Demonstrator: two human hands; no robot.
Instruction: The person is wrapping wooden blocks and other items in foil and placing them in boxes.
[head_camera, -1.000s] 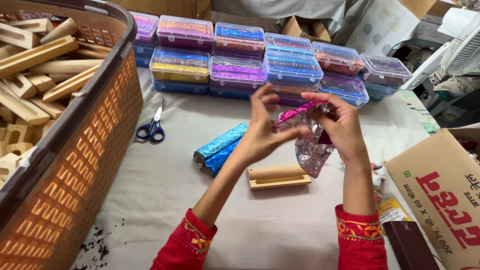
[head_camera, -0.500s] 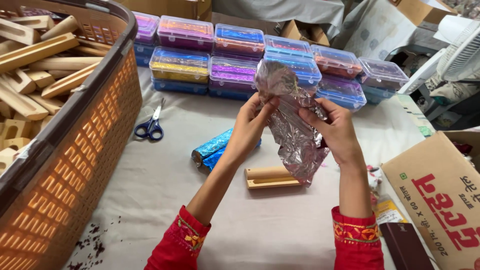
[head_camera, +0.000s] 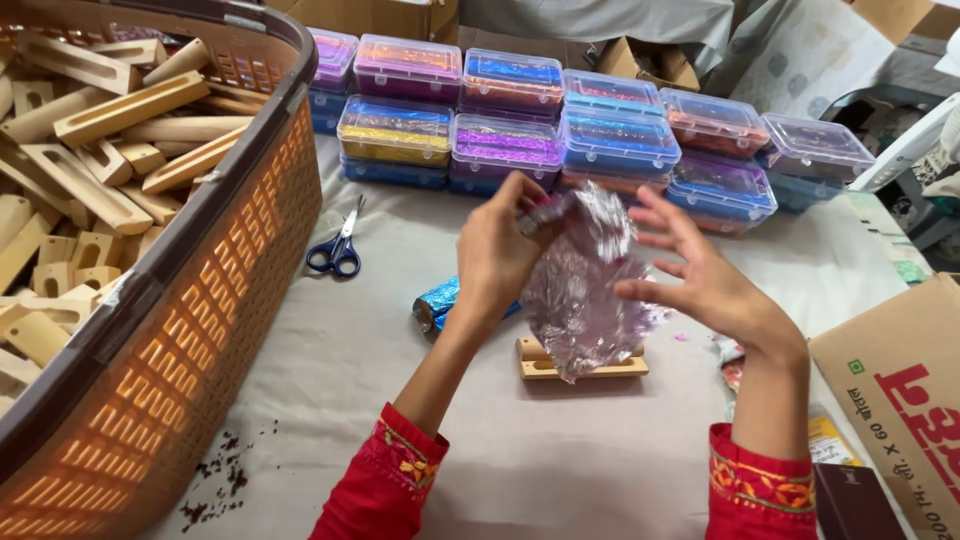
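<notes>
Above a grooved wooden block (head_camera: 583, 366), left hand (head_camera: 497, 256) pinches crinkled silvery foil (head_camera: 580, 290); right hand (head_camera: 700, 282) spread wide.

The left hand (head_camera: 497, 255) pinched the top of a crumpled sheet of pink-silver foil (head_camera: 580, 290) that hung above the desk (head_camera: 560, 450), while the right hand (head_camera: 700, 280) stood just beside the sheet with its fingers spread, a fingertip at the foil's edge. Under the foil lay a slotted wooden block (head_camera: 585, 366), and left of it two rolls wrapped in blue foil (head_camera: 440, 300). Blue-handled scissors (head_camera: 337, 250) lay near an orange basket (head_camera: 200, 330) filled with more wooden pieces (head_camera: 90, 150). Clear plastic boxes of coloured foil (head_camera: 510, 120) were stacked along the far side, and a cardboard box (head_camera: 900, 390) sat at the right.
</notes>
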